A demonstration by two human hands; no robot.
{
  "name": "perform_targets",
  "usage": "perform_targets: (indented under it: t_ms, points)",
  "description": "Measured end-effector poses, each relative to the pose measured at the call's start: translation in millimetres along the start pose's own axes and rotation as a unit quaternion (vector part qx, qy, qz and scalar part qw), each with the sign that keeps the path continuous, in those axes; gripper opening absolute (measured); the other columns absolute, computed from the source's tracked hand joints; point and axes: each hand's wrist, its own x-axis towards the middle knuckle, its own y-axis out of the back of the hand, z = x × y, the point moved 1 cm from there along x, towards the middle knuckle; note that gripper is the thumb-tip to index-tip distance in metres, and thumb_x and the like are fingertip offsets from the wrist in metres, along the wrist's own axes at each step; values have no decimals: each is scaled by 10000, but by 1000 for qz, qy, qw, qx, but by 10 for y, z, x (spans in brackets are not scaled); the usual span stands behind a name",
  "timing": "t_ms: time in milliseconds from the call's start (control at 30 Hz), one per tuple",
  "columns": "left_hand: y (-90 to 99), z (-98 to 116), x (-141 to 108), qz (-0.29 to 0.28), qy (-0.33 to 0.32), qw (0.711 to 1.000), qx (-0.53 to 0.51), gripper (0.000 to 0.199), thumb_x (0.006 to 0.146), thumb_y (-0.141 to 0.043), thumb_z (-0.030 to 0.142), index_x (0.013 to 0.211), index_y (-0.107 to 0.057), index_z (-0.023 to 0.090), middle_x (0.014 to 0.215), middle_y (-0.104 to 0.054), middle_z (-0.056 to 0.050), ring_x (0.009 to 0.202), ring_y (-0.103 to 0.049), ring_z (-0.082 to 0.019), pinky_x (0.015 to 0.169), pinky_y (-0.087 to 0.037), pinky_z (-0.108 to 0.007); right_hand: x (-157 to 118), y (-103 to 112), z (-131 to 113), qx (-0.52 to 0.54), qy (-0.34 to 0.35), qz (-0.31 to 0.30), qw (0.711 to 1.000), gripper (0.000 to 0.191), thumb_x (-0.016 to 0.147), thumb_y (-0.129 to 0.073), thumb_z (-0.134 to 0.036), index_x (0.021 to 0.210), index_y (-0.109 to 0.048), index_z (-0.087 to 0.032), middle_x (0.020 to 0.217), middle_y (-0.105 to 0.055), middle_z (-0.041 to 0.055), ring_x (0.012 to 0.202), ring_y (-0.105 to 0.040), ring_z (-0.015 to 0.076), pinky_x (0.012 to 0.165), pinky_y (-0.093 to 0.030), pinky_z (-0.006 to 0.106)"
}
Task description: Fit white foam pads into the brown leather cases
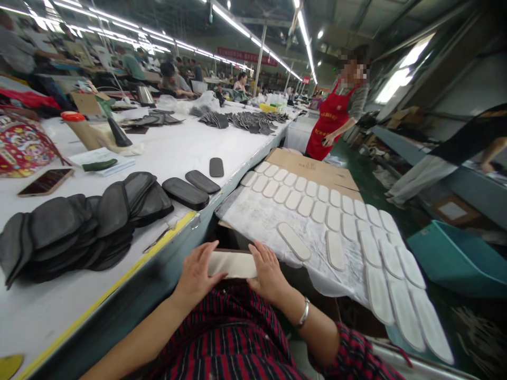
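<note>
In front of my waist I hold an oval pad with a pale face and a dark edge. My left hand grips its left end, and my right hand grips its right end, thumbs toward me. Two loose pale oval pads, one slanted and one upright, lie nearby on the plastic-covered right-hand table. Beyond them, several more pale pads are set out in rows. On the white table, dark oval pieces lie near the edge, beside a large overlapping dark pile.
A phone, a patterned bag and a brown bottle with an orange lid stand at left. Cardboard covers the right table's far end. A teal bin is at right. A person in a red apron stands beyond.
</note>
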Motion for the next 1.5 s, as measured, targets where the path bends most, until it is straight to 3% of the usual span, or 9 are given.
perform_targets:
  t_ms: [100, 233, 433, 900, 1100, 1233, 1333, 1400, 1500]
  points:
    - [63, -453, -212, -13, 71, 995, -67, 1049, 652, -677, 520, 1415, -15, 238, 1451, -208, -176, 1313, -247, -362, 1027, -275, -544, 159, -3, 119, 17, 43, -110, 993, 1092, 549, -742, -514, 1414, -195, -133, 1430, -259, 160, 1316, -206, 318, 1072, -141, 521]
    - [-96, -700, -386, -83, 147, 964, -207, 1079, 653, -685, 490, 1412, 17, 183, 1412, -291, -211, 1292, -313, -351, 1038, -273, -540, 430, -110, 84, 0, 73, -150, 986, 1121, 536, -715, -624, 1397, -243, -83, 1394, -312, 202, 1296, -237, 347, 1067, -85, 550]
    - [-241, -570, -279, -42, 173, 932, -315, 879, 680, -682, 436, 1349, -170, 184, 1359, -393, -168, 1257, -383, -298, 1047, -300, -488, 749, -225, -161, -15, 102, -179, 978, 1149, 511, -672, -714, 1369, -295, -49, 1360, -357, 224, 1278, -270, 353, 1061, -116, 546]
    - [-288, -539, -254, 22, 244, 845, -476, 806, 683, -683, 391, 1323, -245, 172, 1352, -398, -133, 1228, -412, -260, 1060, -297, -404, 1125, -428, -527, -30, 124, -206, 970, 1121, 527, -651, -706, 1351, -316, -23, 1306, -418, 244, 1236, -347, 336, 1054, -170, 508]
    - [-320, -477, -314, 20, 222, 859, -461, 798, 735, -600, 442, 1362, -228, 118, 1374, -390, -176, 1247, -403, -255, 1061, -303, -394, 1084, -482, -584, -41, 114, -206, 971, 1049, 522, -674, -645, 1329, -381, -41, 1282, -461, 228, 1209, -400, 322, 1058, -163, 504]
    - [133, -546, -635, 17, 227, 905, -359, 974, 642, -676, 513, 1408, -202, 141, 1430, -319, -170, 1298, -328, -289, 1073, -276, -428, 881, -458, -262, -51, 101, -185, 976, 906, 581, -658, -558, 1333, -402, -123, 1336, -424, 175, 1246, -359, 339, 1042, -193, 546]
    - [792, -776, -1215, 16, 222, 971, -83, 972, 654, -619, 597, 1419, -194, 175, 1471, -242, -133, 1344, -217, -296, 1102, -168, -476, 821, -282, 115, -12, 86, -118, 989, 824, 618, -620, -550, 1306, -441, -134, 1340, -425, 156, 1244, -364, 351, 1035, -255, 540]
    - [1201, -967, -1743, 27, 266, 958, 107, 878, 714, -543, 597, 1405, -244, 146, 1460, -259, -147, 1349, -197, -308, 1099, -113, -514, 752, -50, 246, 61, 78, -63, 993, 768, 692, -558, -569, 1315, -425, -140, 1358, -408, 138, 1251, -366, 316, 1046, -296, 471]
    - [1473, -1252, -2372, 1, 294, 924, 246, 730, 720, -520, 568, 1328, -410, 178, 1352, -442, -170, 1257, -357, -384, 975, -277, -613, 474, 329, 137, 172, 21, -22, 985, 619, 791, -487, -545, 1286, -443, -175, 1338, -439, 114, 1230, -405, 273, 1042, -320, 426]
